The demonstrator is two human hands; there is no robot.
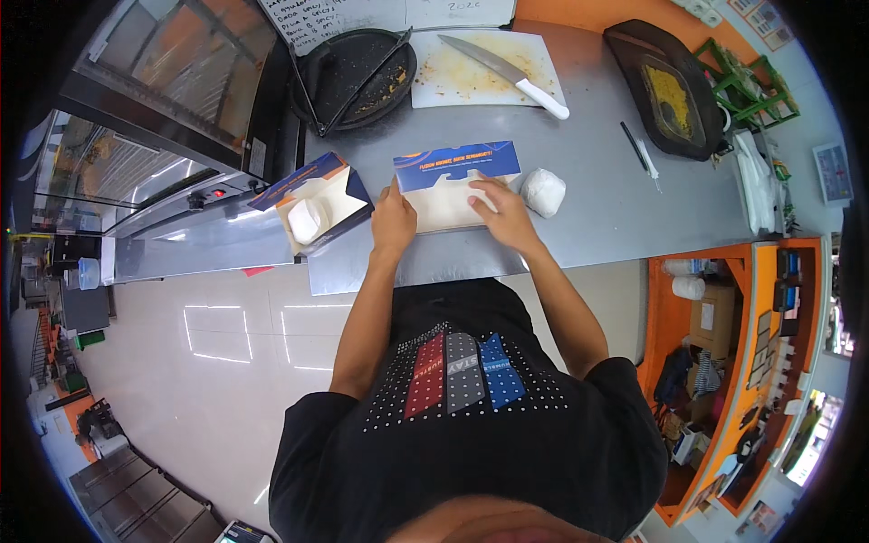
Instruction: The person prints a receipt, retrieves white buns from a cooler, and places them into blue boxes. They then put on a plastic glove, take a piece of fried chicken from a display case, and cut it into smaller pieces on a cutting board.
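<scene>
An open paper food box (445, 207), blue and orange outside and pale inside, lies before me with its printed lid raised at the back. My left hand (395, 220) grips its left wall. Over the right side reaches my right hand (506, 216), index finger near the lid's cut edge and thumb apart from it; whether it pinches the cardboard is unclear. Just right of the box rests a round white-wrapped bundle (544, 193). A second open box (339, 203) stands left of my left hand, tilted, with a similar white bundle (307, 220) inside.
Behind the boxes on the steel table (597, 203) are a black pan (333, 61) with tongs (363, 85), and a white cutting board (441, 81) bearing a knife (502, 68). A dark tray (628, 44) and a pen (634, 144) lie right. A glass-fronted warmer (170, 75) borders the left.
</scene>
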